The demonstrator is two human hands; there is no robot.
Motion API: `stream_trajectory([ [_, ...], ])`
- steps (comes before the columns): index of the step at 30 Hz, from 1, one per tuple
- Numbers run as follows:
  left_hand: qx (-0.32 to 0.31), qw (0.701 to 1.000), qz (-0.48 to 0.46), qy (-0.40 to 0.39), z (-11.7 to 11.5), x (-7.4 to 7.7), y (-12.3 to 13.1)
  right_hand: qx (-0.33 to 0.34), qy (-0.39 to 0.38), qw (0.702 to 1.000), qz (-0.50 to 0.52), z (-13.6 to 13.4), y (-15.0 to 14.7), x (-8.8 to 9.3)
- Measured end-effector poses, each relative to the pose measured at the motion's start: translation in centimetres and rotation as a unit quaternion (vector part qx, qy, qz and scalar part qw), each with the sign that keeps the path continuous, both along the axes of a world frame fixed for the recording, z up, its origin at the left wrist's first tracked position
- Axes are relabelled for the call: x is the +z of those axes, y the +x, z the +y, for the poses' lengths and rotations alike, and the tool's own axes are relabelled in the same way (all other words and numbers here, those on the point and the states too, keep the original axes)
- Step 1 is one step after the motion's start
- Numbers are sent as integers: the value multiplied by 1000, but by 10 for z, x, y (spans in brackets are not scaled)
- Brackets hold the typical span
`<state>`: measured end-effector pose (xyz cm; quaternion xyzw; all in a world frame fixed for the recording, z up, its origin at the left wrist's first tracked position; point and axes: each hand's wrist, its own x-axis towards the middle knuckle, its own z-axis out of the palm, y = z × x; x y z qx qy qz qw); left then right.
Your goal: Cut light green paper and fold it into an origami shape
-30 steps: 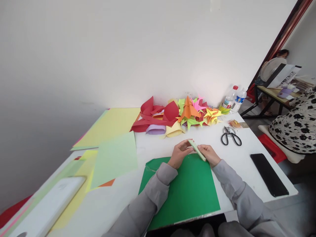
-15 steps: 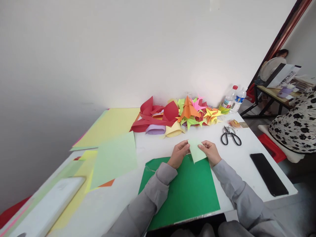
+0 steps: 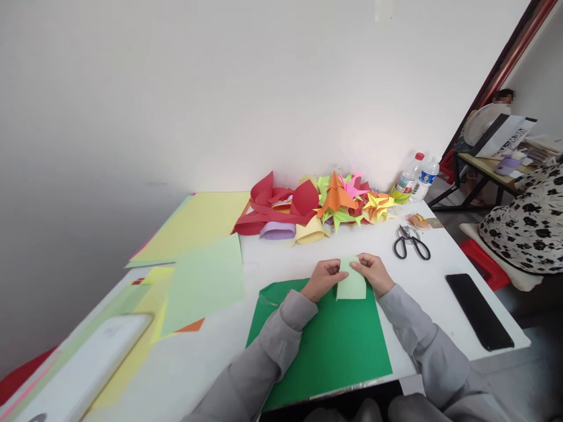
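Observation:
A small piece of pale green paper (image 3: 352,286) is held between both hands above the far edge of a dark green sheet (image 3: 334,346). My left hand (image 3: 324,279) pinches its left side, thumb on the near face. At its upper right, my right hand (image 3: 375,274) grips it with the thumb in front and the fingers partly hidden behind. The paper hangs nearly square to me. Whether it is folded double I cannot tell.
Scissors (image 3: 411,243) and a black phone (image 3: 478,310) lie to the right. Paper stars (image 3: 378,206), red paper strips (image 3: 281,208) and two bottles (image 3: 409,179) stand along the wall. Large paper sheets (image 3: 206,281) and a white device (image 3: 97,363) cover the left. Another person sits at right.
The pale green paper has turned from a slanted to an upright position and sits slightly lower. My left hand has moved down and its thumb has come over the paper's front.

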<state>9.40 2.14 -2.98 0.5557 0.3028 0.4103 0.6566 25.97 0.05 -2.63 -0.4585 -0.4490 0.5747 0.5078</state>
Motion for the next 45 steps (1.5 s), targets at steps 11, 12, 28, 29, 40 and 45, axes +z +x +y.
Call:
stream_trajectory([
  [11,-61,996,63,-12,-1,-4,0,-73,26,997,-19,2,5,-3],
  [12,-63,996,65,-13,-1,-3,0,-77,28,997,-13,3,5,-4],
  [28,-147,980,133,17,-7,2,-1,-53,28,998,-33,-3,3,7],
  [29,-151,979,134,17,-7,2,-1,-56,24,998,-25,-3,3,7],
  [40,-154,976,150,32,-10,4,1,-40,81,991,-97,-4,2,11],
  [45,-89,980,145,102,-11,10,6,-13,110,984,-138,-4,2,10],
])
